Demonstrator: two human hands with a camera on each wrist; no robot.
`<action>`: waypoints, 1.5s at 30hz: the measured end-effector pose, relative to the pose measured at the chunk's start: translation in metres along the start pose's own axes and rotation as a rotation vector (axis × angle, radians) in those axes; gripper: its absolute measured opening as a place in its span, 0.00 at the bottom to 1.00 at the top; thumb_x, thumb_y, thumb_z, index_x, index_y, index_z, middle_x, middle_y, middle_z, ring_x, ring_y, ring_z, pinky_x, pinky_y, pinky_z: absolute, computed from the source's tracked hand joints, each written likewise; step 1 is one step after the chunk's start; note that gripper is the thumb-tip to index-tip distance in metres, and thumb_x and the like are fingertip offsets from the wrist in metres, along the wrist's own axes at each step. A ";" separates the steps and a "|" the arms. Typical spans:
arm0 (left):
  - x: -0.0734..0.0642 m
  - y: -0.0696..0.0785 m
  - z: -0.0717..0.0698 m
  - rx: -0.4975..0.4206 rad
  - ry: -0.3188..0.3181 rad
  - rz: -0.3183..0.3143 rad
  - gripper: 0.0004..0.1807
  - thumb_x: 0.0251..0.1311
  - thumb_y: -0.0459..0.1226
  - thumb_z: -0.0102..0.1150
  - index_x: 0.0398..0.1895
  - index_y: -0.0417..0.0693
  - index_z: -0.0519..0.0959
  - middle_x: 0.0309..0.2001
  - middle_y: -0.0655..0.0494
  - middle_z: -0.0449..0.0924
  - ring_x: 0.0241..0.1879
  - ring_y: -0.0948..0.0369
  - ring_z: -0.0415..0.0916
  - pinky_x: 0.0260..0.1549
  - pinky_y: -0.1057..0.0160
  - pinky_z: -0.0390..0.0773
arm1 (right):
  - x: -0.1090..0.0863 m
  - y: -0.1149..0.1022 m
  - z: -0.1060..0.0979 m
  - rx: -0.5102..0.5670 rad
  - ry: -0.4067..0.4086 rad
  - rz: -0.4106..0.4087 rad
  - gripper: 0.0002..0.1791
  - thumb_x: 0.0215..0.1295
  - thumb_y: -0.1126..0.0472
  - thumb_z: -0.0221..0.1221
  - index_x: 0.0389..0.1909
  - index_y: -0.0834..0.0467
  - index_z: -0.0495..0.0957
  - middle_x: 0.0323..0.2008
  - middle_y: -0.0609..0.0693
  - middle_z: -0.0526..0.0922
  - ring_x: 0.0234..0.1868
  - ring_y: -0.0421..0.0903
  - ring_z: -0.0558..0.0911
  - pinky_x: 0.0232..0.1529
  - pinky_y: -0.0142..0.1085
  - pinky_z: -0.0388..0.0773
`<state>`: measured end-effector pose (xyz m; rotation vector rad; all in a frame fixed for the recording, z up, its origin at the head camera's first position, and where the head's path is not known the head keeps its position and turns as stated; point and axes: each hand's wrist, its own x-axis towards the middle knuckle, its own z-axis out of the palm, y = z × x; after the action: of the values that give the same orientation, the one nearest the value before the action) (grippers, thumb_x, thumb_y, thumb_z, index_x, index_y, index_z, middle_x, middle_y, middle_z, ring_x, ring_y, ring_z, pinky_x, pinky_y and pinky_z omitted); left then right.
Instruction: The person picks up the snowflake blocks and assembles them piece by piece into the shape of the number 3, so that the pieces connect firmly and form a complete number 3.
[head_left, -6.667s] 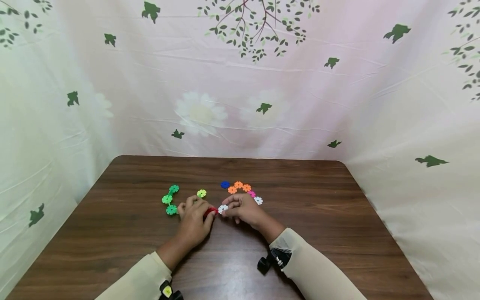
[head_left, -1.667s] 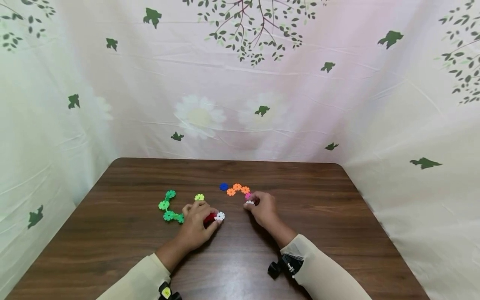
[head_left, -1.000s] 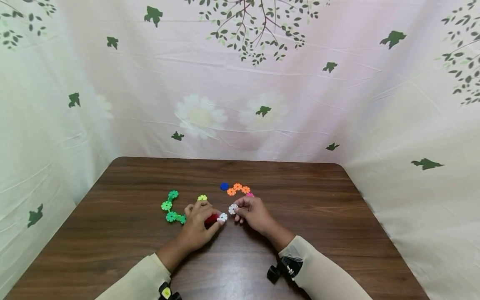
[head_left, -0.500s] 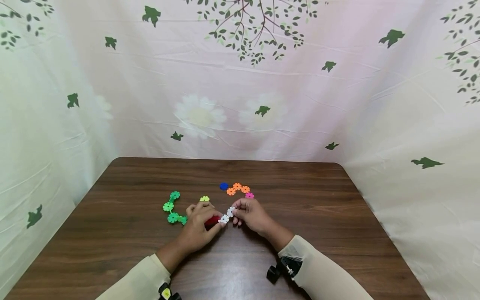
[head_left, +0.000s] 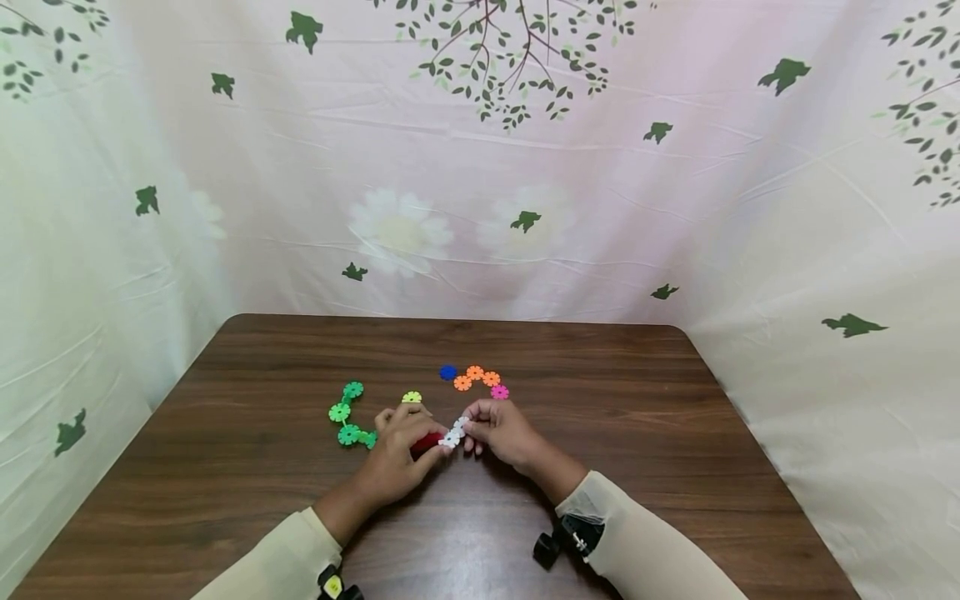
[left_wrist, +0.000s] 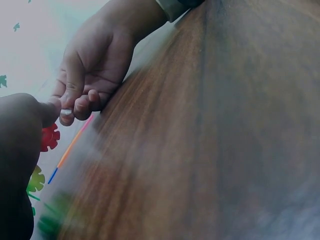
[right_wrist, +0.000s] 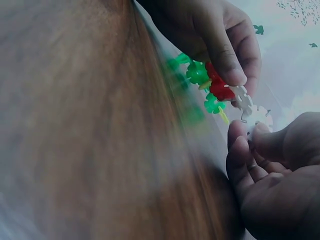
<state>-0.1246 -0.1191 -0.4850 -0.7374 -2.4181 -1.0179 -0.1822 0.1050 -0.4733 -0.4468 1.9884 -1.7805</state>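
Cream sleeves (head_left: 645, 546) carry black wrist cameras (head_left: 547, 548).

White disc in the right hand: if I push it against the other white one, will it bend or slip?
The white disc looks thin, so it is probably light, perhaps fairly stiff plastic. Its notched rim may catch on the other white disc rather than slide past. The right hand pinches it by one side, so a hard push could twist it.

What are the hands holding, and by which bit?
White flower pieces: the right hand pinches one by its edge; the left hand grips another beside the red pieces.
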 end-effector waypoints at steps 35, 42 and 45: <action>-0.002 0.003 0.000 0.016 -0.014 0.040 0.13 0.54 0.36 0.81 0.43 0.46 0.93 0.40 0.55 0.90 0.56 0.49 0.78 0.58 0.37 0.59 | -0.004 0.000 0.000 0.112 -0.060 0.068 0.04 0.78 0.76 0.57 0.44 0.75 0.80 0.28 0.48 0.87 0.28 0.39 0.87 0.34 0.30 0.86; -0.002 0.002 0.000 0.028 0.005 0.090 0.11 0.52 0.37 0.81 0.40 0.48 0.93 0.38 0.57 0.90 0.56 0.49 0.78 0.57 0.39 0.59 | -0.005 0.001 -0.002 0.087 -0.083 0.045 0.05 0.77 0.76 0.58 0.45 0.77 0.79 0.26 0.48 0.87 0.27 0.38 0.87 0.33 0.30 0.85; -0.001 0.002 0.001 0.039 0.000 0.101 0.11 0.53 0.37 0.81 0.40 0.48 0.93 0.38 0.57 0.90 0.55 0.50 0.78 0.58 0.39 0.60 | -0.005 0.001 -0.003 0.074 -0.087 0.030 0.06 0.77 0.76 0.59 0.45 0.79 0.79 0.26 0.48 0.88 0.27 0.38 0.87 0.34 0.30 0.86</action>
<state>-0.1228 -0.1177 -0.4855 -0.8365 -2.3684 -0.9283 -0.1792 0.1102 -0.4734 -0.4602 1.8547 -1.7785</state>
